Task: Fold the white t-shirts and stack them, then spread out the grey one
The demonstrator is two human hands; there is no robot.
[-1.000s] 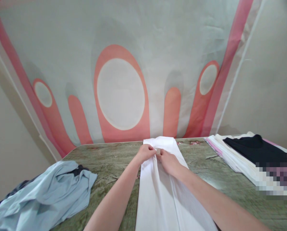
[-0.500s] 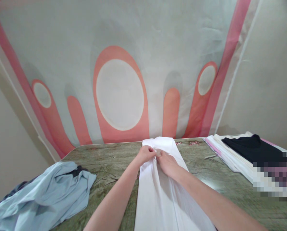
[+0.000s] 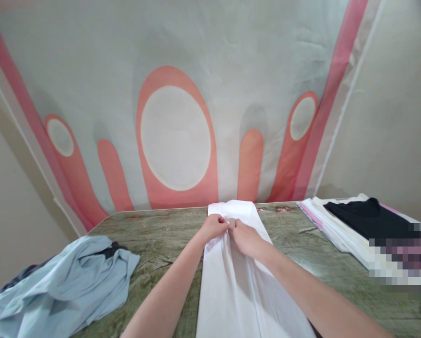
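Observation:
A long white garment lies lengthwise on the table, its narrower end near the far edge. Folds run down its middle from where my fingers meet; I cannot tell whether it is a shirt or trousers. My left hand pinches the cloth near the far end, thumb against fingers. Beside it, almost touching, my right hand is closed on the same cloth from the right. Whatever small part lies between the fingertips is hidden.
A rumpled light blue garment with darker cloth under it lies at the left. On the right is a stack of folded clothes, a black piece on top, partly pixelated. Behind the wood-grain table hangs a patterned backdrop.
Both hands keep their grip at the same place on the white garment. The whole view has shifted very slightly.

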